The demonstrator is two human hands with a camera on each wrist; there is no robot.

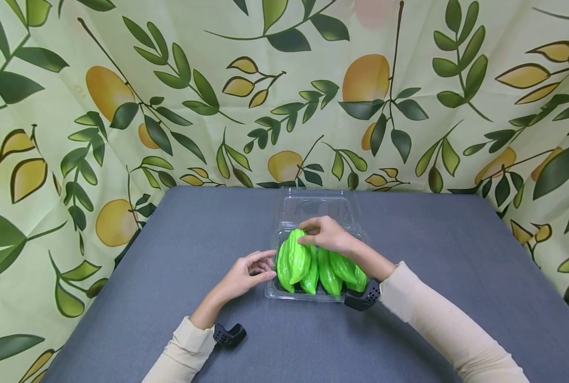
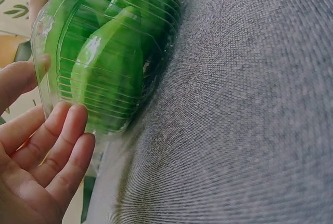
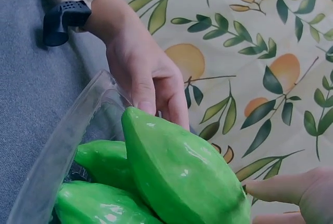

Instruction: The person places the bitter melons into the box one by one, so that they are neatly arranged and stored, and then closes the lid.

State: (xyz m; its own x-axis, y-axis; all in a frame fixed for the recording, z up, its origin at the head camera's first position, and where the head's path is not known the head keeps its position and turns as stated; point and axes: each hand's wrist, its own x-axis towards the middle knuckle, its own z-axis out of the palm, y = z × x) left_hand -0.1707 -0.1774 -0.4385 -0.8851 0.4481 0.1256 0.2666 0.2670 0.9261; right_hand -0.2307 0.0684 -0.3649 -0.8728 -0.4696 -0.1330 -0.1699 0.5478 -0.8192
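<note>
A clear plastic clamshell box (image 1: 272, 291) sits mid-table, its lid (image 1: 319, 205) folded back behind it. Several glossy green ridged fruits (image 1: 329, 271) fill it, and one more fruit (image 1: 296, 258) lies on top at the left. My right hand (image 1: 325, 234) reaches over the box, fingertips touching the far end of that top fruit (image 3: 182, 167). Beside the box's left wall, my left hand (image 1: 253, 268) has relaxed fingers (image 2: 62, 141) touching the plastic (image 2: 44, 31). The right wrist view shows the left hand (image 3: 145, 73) behind the box rim (image 3: 67, 151).
The grey cloth table (image 1: 457, 255) spreads wide on both sides of the box. A leaf-and-lemon patterned curtain (image 1: 284, 90) closes off the back and both sides. Each wrist carries a black camera mount (image 1: 361, 298).
</note>
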